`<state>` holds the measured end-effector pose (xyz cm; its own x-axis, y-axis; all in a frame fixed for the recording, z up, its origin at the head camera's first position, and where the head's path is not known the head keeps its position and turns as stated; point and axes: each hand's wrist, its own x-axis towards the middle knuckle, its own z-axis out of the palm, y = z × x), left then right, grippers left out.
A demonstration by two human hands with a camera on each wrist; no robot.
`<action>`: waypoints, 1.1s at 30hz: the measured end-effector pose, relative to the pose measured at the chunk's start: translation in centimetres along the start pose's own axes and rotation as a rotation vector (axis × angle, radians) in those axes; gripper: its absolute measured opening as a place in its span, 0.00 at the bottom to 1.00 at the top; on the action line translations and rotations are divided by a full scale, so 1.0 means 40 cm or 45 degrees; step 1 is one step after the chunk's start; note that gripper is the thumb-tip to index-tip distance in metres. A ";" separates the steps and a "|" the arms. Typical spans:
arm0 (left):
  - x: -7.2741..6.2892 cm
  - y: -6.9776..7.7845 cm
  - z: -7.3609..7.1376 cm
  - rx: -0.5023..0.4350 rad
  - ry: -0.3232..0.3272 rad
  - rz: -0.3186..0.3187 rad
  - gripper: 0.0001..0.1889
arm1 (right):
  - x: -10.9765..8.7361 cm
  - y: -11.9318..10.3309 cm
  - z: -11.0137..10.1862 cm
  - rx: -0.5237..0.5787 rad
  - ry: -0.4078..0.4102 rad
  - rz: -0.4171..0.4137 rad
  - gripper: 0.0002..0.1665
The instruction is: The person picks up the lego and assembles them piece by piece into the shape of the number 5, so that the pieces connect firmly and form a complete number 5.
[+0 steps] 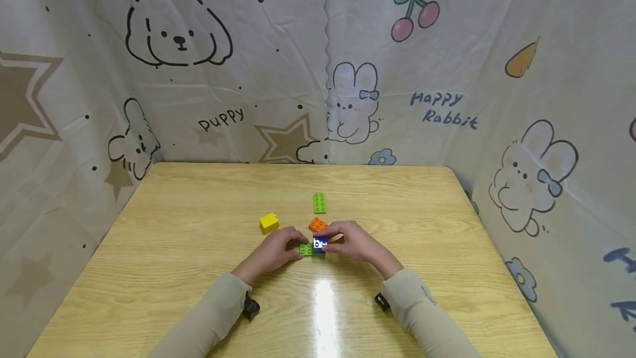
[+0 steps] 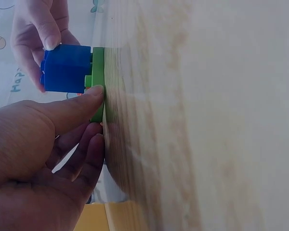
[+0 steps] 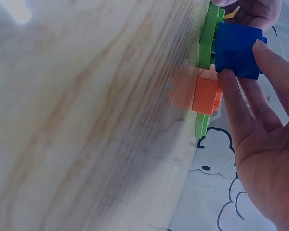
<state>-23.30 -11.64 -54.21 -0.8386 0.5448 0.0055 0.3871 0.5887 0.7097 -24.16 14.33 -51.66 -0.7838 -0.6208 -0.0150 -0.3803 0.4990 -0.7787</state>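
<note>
Head camera, going from left to right: a yellow block (image 1: 269,223) sits on the wooden table (image 1: 199,203), just past the left hand (image 1: 274,251). That left hand pinches the end of a flat green block (image 1: 305,249) between its thumb and fingers, down on the table. Next, a little farther away, is an orange block (image 1: 317,224), and behind it a long green block (image 1: 319,203) lies by itself. Nearer the person is the blue block (image 1: 319,244), over the right part of the flat green one. The right hand (image 1: 354,241) grips it with thumb and fingers. Both wrist cameras show green bumps under the blue block, so it doesn't look pushed all the way down. I think the step is joining these two. The next move calls for lining up the bumps and pressing straight down, with the green one held still.
</note>
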 end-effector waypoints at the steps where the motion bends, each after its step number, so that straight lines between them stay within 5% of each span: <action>1: 0.000 0.000 0.000 0.000 -0.001 0.002 0.15 | 0.000 0.000 -0.001 0.002 -0.003 0.003 0.22; 33: 0.001 0.004 0.000 0.014 0.020 -0.008 0.13 | 0.012 0.013 -0.002 0.061 -0.005 0.083 0.22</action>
<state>-23.26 -11.51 -54.10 -0.8471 0.5313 0.0124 0.3859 0.5989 0.7017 -24.78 14.35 -52.00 -0.8041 -0.5905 -0.0692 -0.3045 0.5090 -0.8051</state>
